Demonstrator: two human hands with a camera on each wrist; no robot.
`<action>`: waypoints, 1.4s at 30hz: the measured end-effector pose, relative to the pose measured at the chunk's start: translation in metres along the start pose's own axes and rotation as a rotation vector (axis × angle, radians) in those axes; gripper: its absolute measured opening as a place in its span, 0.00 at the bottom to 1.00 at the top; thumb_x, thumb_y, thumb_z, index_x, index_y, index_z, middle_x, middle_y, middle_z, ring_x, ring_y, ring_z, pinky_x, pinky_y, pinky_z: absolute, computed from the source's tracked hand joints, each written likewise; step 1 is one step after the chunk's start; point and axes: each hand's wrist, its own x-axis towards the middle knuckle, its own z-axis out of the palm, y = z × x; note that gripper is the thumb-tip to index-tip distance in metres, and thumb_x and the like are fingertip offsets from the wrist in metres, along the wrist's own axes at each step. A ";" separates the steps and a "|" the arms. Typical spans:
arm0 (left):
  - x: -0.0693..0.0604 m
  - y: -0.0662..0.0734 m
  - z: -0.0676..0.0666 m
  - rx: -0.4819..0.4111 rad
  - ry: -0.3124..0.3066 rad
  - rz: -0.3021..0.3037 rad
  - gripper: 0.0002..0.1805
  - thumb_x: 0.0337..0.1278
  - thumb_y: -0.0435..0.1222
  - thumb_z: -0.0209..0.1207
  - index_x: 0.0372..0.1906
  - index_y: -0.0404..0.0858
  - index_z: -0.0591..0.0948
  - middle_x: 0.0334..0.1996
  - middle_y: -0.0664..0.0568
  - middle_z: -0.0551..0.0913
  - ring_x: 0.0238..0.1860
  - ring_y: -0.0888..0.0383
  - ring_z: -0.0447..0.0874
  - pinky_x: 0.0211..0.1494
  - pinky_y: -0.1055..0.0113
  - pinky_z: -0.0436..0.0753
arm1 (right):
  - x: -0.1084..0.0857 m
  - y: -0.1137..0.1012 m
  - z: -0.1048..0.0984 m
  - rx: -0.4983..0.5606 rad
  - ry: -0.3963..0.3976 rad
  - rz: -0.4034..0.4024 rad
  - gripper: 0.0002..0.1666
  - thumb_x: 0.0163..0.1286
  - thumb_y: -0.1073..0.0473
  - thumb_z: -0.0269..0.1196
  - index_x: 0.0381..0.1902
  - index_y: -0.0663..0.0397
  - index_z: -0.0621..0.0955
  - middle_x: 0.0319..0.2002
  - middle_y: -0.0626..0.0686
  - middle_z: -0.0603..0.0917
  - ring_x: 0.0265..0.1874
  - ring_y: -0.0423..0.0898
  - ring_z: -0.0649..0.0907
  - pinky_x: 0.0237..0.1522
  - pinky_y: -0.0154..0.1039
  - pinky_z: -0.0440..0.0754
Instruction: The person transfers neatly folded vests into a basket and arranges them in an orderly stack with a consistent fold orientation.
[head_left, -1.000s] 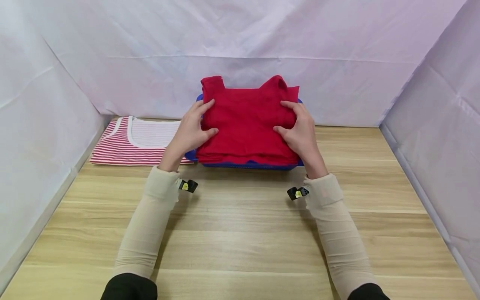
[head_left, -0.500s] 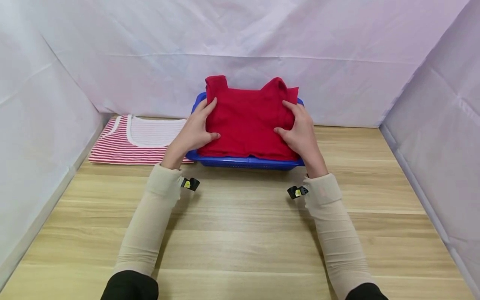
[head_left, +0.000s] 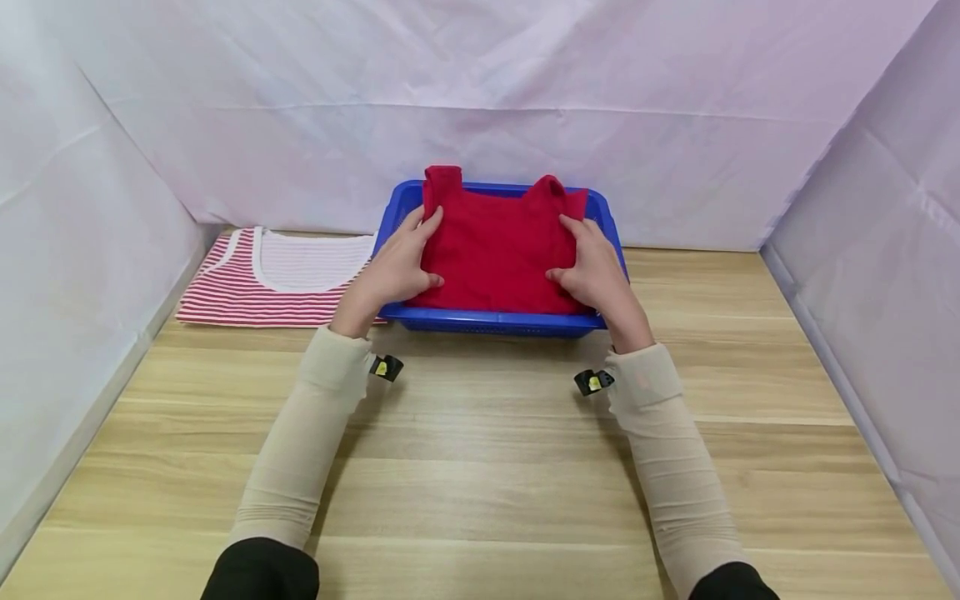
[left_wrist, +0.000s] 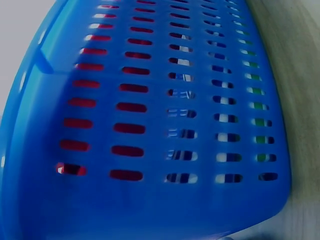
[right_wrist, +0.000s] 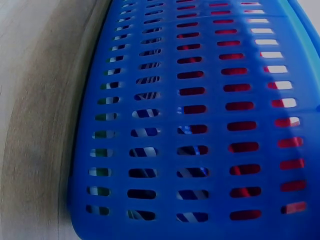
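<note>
A folded red tank top (head_left: 498, 250) lies low inside the blue plastic basket (head_left: 491, 321), its two strap ends standing above the far rim. At its left edge my left hand (head_left: 401, 265) holds the cloth, thumb on top and fingers spread along the side. My right hand (head_left: 596, 265) grips the opposite edge in the same way. Both wrist views face the slotted basket walls (left_wrist: 155, 110). Red cloth shows through the upper slots, and striped, white and green bits show through the lower ones. The undersides of the hands are hidden.
A folded red-and-white striped tank top (head_left: 277, 279) lies on the wooden table (head_left: 480, 467), left of the basket and close to it. White cloth walls (head_left: 480, 67) stand behind and on both sides.
Both hands have lowered the red tank top into the basket, and the left hand has shifted slightly right. More of the blue rim now shows around the cloth.
</note>
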 end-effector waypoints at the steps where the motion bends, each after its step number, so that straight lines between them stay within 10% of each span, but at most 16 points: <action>1: 0.000 0.000 0.001 0.014 -0.011 -0.010 0.55 0.56 0.32 0.70 0.84 0.38 0.50 0.84 0.41 0.47 0.83 0.43 0.48 0.79 0.44 0.66 | 0.000 0.000 0.000 -0.011 -0.021 0.012 0.55 0.62 0.62 0.72 0.83 0.52 0.58 0.78 0.63 0.62 0.76 0.62 0.63 0.69 0.62 0.75; 9: -0.003 0.004 0.001 0.124 -0.135 -0.108 0.49 0.69 0.46 0.61 0.84 0.42 0.47 0.85 0.41 0.40 0.86 0.44 0.37 0.83 0.39 0.52 | 0.001 -0.003 0.002 -0.030 -0.138 0.051 0.55 0.64 0.64 0.70 0.83 0.59 0.55 0.82 0.63 0.54 0.80 0.64 0.58 0.73 0.63 0.69; 27: -0.006 0.005 0.006 0.232 -0.219 -0.138 0.51 0.71 0.52 0.57 0.85 0.39 0.42 0.85 0.42 0.30 0.85 0.41 0.42 0.82 0.42 0.58 | 0.001 0.000 0.002 -0.017 -0.192 0.054 0.41 0.75 0.63 0.51 0.81 0.65 0.55 0.83 0.63 0.52 0.82 0.62 0.54 0.79 0.62 0.60; 35: -0.005 0.004 0.009 0.241 -0.214 -0.128 0.46 0.71 0.49 0.58 0.84 0.40 0.50 0.85 0.40 0.40 0.84 0.35 0.44 0.81 0.38 0.56 | 0.000 -0.001 0.002 -0.009 -0.203 0.056 0.39 0.77 0.59 0.52 0.81 0.66 0.57 0.84 0.64 0.45 0.84 0.62 0.46 0.81 0.62 0.53; 42: -0.004 0.004 0.009 0.271 -0.181 0.002 0.32 0.72 0.44 0.58 0.75 0.38 0.71 0.78 0.39 0.64 0.82 0.37 0.52 0.84 0.42 0.49 | -0.004 -0.007 0.000 -0.039 -0.105 -0.045 0.32 0.73 0.64 0.53 0.74 0.63 0.70 0.81 0.66 0.56 0.82 0.63 0.53 0.77 0.65 0.60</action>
